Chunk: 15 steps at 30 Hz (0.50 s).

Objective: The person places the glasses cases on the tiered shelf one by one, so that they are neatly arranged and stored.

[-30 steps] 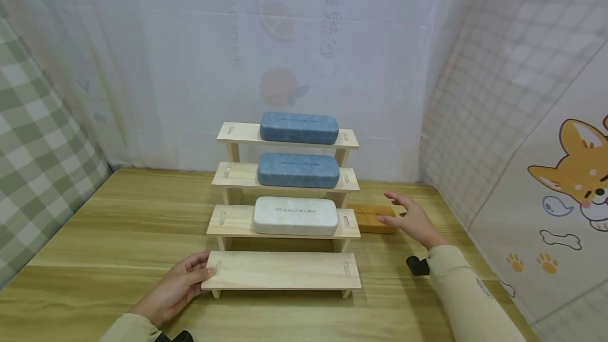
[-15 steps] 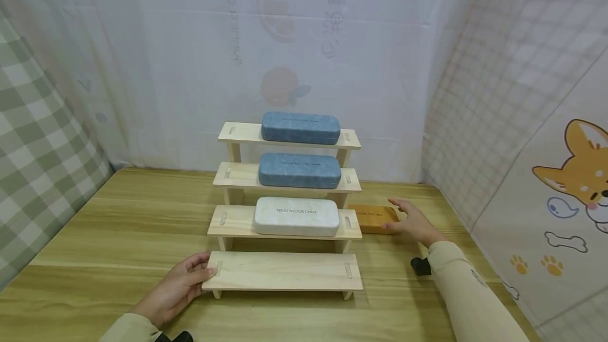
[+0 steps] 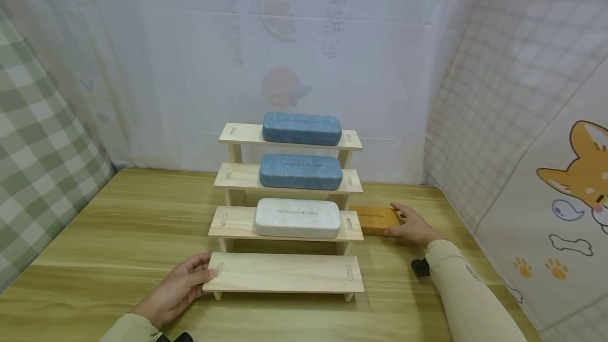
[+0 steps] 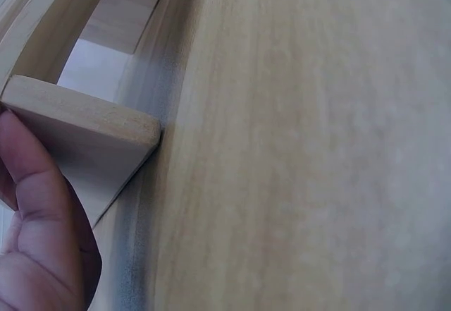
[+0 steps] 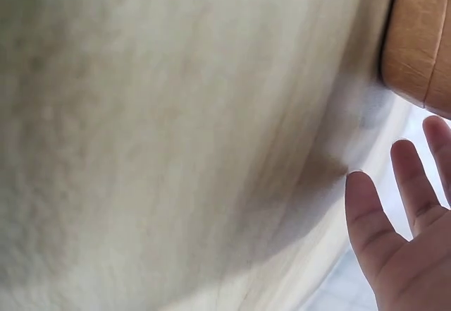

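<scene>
A four-step wooden display rack [image 3: 280, 273] stands in the middle of the table. My left hand [image 3: 179, 286] grips the left end of its lowest shelf, the thumb on top; the left wrist view shows fingers against a rack leg [image 4: 84, 110]. Two blue glasses cases [image 3: 302, 129] lie on the upper two shelves. On the third shelf down lies a white glasses case [image 3: 297, 218]. Partly hidden behind the rack's right side, an orange glasses case [image 3: 375, 219] rests on the table. My right hand [image 3: 414, 226] is at its right end, thumb and forefinger spread around it, other fingers extended.
The wood-grain table [image 3: 119, 236] carries everything. A white printed curtain [image 3: 190, 67] hangs behind it. A green checked cloth [image 3: 43, 120] bounds the left, and a panel with a cartoon dog [image 3: 537, 173] bounds the right.
My right hand has lowered and closed in on the orange glasses case's right end. My left hand keeps its grip on the rack. The head view has shifted slightly.
</scene>
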{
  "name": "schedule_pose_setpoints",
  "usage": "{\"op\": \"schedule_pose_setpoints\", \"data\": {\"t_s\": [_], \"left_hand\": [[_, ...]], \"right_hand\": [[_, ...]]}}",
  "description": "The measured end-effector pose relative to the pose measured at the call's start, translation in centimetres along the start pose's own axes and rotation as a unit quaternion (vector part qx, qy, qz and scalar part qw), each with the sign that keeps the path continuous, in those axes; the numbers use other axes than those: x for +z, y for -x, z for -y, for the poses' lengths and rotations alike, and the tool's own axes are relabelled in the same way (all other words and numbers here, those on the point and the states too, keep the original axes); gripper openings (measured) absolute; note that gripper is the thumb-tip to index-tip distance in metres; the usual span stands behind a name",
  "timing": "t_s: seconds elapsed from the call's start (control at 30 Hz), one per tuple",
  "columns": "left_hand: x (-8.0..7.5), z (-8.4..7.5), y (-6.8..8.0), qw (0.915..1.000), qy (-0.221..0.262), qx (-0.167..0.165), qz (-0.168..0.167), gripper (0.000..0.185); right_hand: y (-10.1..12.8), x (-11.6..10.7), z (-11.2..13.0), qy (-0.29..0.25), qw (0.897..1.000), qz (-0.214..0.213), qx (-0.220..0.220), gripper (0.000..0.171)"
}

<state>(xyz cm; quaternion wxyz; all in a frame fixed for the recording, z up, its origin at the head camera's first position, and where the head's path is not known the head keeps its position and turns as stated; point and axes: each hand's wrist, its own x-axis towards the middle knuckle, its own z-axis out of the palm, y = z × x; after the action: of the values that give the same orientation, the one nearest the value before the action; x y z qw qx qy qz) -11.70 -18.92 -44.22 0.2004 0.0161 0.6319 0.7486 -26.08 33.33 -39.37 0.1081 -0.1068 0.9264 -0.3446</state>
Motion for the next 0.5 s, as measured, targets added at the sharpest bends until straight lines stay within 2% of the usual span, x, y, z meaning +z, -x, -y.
{"op": "schedule_pose_setpoints", "data": {"t_s": [0.17,0.5], "left_hand": [[-0.05,0.1,-0.01,1.0,-0.003,0.002,-0.001,0.072],[-0.11,-0.04,-0.12,1.0,0.002,0.007,0.005,0.074]], "right_hand": [[-0.32,-0.01,-0.38,-0.012,1.0,0.009,0.006,0.096],[-0.77,0.15,-0.27,0.015,1.0,0.009,0.026,0.096]]}}
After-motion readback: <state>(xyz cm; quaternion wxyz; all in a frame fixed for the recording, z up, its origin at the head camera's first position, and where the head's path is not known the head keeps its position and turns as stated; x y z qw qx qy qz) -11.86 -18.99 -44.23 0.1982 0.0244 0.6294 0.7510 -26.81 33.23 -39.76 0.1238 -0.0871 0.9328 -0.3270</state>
